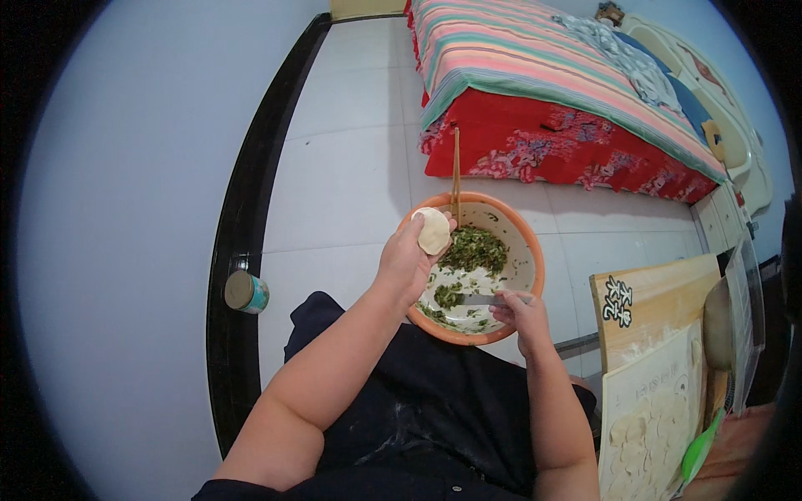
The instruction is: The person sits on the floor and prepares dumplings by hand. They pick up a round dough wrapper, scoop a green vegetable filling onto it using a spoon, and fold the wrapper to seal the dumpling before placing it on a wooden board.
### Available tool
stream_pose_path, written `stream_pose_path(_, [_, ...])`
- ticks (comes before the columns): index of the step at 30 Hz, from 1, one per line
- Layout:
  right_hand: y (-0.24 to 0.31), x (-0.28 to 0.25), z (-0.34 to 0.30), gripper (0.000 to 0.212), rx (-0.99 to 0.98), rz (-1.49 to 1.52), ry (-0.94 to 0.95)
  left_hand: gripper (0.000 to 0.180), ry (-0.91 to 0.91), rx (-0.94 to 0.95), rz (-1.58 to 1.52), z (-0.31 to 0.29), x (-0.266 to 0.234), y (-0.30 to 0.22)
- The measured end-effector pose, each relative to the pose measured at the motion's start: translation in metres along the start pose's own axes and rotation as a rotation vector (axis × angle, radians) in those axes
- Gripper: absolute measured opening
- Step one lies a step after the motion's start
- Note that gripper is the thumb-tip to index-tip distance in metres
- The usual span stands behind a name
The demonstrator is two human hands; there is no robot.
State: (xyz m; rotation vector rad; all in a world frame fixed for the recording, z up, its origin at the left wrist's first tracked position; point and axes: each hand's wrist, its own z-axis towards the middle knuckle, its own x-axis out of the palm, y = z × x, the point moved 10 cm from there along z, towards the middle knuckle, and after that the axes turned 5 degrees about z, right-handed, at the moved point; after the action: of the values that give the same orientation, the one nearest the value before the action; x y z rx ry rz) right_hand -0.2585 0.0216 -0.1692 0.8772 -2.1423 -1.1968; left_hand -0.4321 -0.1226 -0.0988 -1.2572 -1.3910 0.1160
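Note:
A round, pale dough wrapper lies on the fingers of my left hand, which is curled to hold it over the far left rim of an orange basin. Chopped green filling covers part of the basin's white inside. In my right hand, over the basin's near right side, is a flat metal utensil. Its far end is covered by a lump of green filling, so its shape is hidden. A pair of chopsticks stands against the basin's far edge.
To the right, a wooden board carries a floury white mat with several dough wrappers. Beside it lies a green-handled tool. A lidded can stands by the left wall. A bed with a striped cover is beyond the basin.

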Motion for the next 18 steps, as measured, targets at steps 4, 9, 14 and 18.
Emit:
stream_pose_path(4, [0.013,-0.016,0.001,0.027,-0.055,0.142,-0.089,0.036,0.021,0.035,0.057,0.001,0.003,-0.001])
stream_pose_path(9, [0.041,-0.031,-0.007,0.029,-0.176,0.249,-0.179,0.034,-0.011,-0.083,0.017,0.000,0.000,0.019])
stream_pose_path(14, [0.024,-0.011,0.005,0.031,-0.341,-0.105,-0.146,0.032,-0.004,-0.095,-0.028,0.002,-0.002,0.023])
stream_pose_path(18, [0.007,0.017,0.013,0.030,-0.326,-0.688,-0.047,0.031,0.017,-0.103,-0.056,0.003,0.001,0.021])
